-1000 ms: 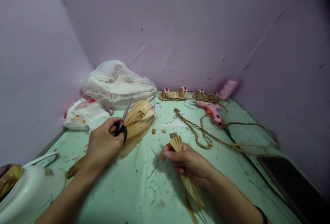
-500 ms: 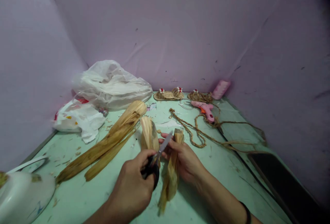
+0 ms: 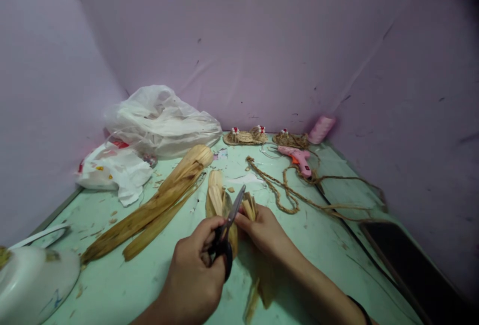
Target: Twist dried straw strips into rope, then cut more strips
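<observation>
My left hand (image 3: 196, 267) grips black-handled scissors (image 3: 232, 210), the blades pointing up and away from me. Close to the blades, my right hand (image 3: 265, 230) is closed around a bunch of dried husk strips (image 3: 249, 205). The cut-looking upper ends stick out above the fingers, and the lower ends hang below the palm. Another dried husk piece (image 3: 214, 185) lies on the table behind the scissors, partly hidden by them. Longer dried husks (image 3: 160, 200) rest to the left of my hands.
On the green table (image 3: 314, 270) are a braided cord (image 3: 279, 193), a pink glue gun (image 3: 295, 158) and a dark phone-like slab (image 3: 407, 265). Woven sandals (image 3: 245, 138), a pink thread spool (image 3: 322, 129) and plastic bags (image 3: 164, 120) stand along the back. A white bowl-like object (image 3: 48, 285) sits front left.
My right hand's fingers have closed in round the husk strips, whose upper ends now sit lower and more to the left. The scissors have turned slightly more upright.
</observation>
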Tool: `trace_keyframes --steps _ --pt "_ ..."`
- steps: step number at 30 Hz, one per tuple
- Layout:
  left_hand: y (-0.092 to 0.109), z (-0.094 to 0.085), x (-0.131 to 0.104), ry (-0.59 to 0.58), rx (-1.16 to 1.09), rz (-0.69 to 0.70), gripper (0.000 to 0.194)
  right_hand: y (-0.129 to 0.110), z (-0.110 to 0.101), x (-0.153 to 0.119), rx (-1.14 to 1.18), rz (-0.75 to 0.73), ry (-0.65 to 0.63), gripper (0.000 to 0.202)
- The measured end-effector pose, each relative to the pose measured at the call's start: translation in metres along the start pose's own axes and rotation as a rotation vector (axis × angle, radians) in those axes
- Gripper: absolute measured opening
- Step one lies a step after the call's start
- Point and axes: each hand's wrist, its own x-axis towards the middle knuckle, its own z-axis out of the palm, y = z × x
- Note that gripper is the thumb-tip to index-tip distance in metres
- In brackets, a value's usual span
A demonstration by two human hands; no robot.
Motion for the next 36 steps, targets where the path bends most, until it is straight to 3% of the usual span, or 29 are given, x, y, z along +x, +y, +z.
trace_keyframes --steps 6,11,14,17,20,27,36 --pt "0.003 -0.001 -0.006 -0.213 0.135 0.089 0.029 -0.006 -0.001 -0.003 0.275 0.043 0.091 0.032" --pt "0.002 -0.012 0.009 -0.054 0.014 -0.041 0.033 -0.019 -0.01 -0.005 0.276 0.027 0.015 0.022" --pt "0.007 -0.03 0.023 -0.05 0.097 -0.017 0.036 -0.025 -0.015 -0.005 0.264 0.049 -0.057 0.024" --pt "0.018 -0.05 0.031 -0.176 0.204 0.013 0.03 -0.029 -0.02 -0.006 0.226 0.04 -0.065 0.028" --pt "0.028 -0.064 0.035 -0.33 0.132 -0.038 0.029 -0.033 -0.028 -0.006 0.238 0.007 -0.054 0.03" --pt "0.028 -0.074 0.041 -0.54 0.079 -0.044 0.027 -0.037 -0.037 -0.006 0.179 -0.034 -0.178 0.023" --pt "0.02 -0.066 0.041 -0.46 -0.01 -0.162 0.029 -0.034 -0.035 -0.005 0.046 -0.094 -0.273 0.016"
